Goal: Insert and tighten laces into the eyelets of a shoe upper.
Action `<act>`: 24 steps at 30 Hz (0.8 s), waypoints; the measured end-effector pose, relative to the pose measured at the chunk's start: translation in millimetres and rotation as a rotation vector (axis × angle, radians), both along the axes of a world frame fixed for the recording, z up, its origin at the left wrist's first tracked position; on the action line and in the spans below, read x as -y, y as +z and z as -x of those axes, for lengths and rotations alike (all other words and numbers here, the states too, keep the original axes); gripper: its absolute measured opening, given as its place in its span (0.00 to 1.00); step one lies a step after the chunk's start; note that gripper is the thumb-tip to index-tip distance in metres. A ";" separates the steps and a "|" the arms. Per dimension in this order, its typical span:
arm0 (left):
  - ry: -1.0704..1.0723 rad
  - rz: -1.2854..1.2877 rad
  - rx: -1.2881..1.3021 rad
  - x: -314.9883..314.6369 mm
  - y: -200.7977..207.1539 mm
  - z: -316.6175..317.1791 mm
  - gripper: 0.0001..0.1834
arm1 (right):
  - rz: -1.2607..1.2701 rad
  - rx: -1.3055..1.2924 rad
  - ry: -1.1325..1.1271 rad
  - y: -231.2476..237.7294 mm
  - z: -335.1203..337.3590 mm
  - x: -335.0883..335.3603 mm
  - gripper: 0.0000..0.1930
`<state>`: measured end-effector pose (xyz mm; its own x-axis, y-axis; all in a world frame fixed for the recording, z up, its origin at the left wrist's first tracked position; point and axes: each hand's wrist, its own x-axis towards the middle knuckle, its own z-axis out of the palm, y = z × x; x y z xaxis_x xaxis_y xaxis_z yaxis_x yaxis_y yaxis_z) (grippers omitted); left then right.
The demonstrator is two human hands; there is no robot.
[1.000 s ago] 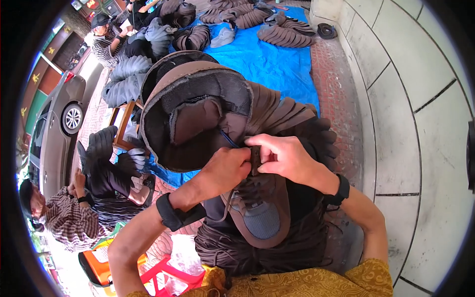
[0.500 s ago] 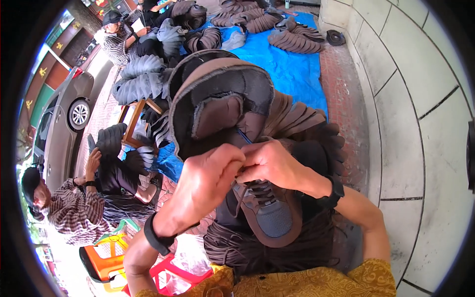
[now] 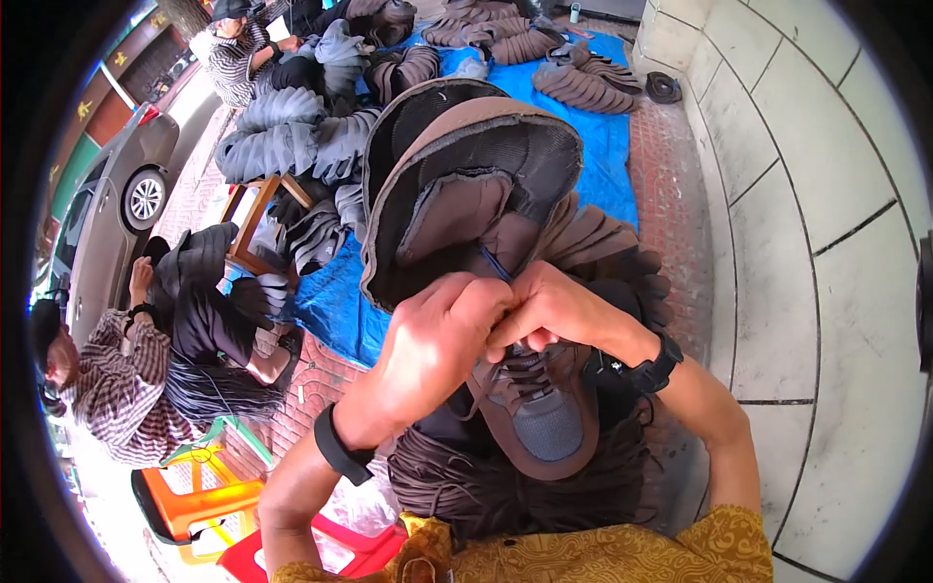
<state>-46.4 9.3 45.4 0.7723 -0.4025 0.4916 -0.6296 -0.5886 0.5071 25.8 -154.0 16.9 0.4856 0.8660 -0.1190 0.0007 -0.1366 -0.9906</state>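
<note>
The left hand [image 3: 437, 330] and right hand [image 3: 569, 311] meet above the far part of a shoe [image 3: 549, 432], its toe pointing near. Laces [image 3: 515, 496] lie on the near side of it. Just beyond the hands is an open upper [image 3: 457, 214], with stacked uppers [image 3: 604, 238] to its right. Farther off, a tarp [image 3: 610, 165] bears piles of uppers [image 3: 583, 87] (a coil [image 3: 663, 87] lies past its right edge). A wall [image 3: 768, 253] runs along the right. Left, one co-worker [image 3: 131, 389] sits near, another [image 3: 238, 68] far; a car [image 3: 112, 219] stands beyond the near one.
</note>
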 end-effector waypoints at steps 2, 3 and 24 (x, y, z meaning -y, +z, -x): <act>0.034 -0.119 0.335 4.4 1.5 9.0 0.14 | -0.001 -0.074 -0.048 -2.6 -2.1 -0.9 0.10; -0.017 -0.130 0.356 11.8 -4.7 23.0 0.15 | 0.018 -0.033 -0.036 -2.5 -2.3 -3.7 0.10; -0.275 -0.352 0.099 40.0 -100.6 71.8 0.18 | 0.177 0.579 -0.272 232.5 -12.7 32.1 0.09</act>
<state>-118.2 -30.7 -55.2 0.5693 -0.7421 0.3538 -0.8221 -0.5183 0.2356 38.5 -186.0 249.4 0.7128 0.6946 0.0975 0.4686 -0.3681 -0.8031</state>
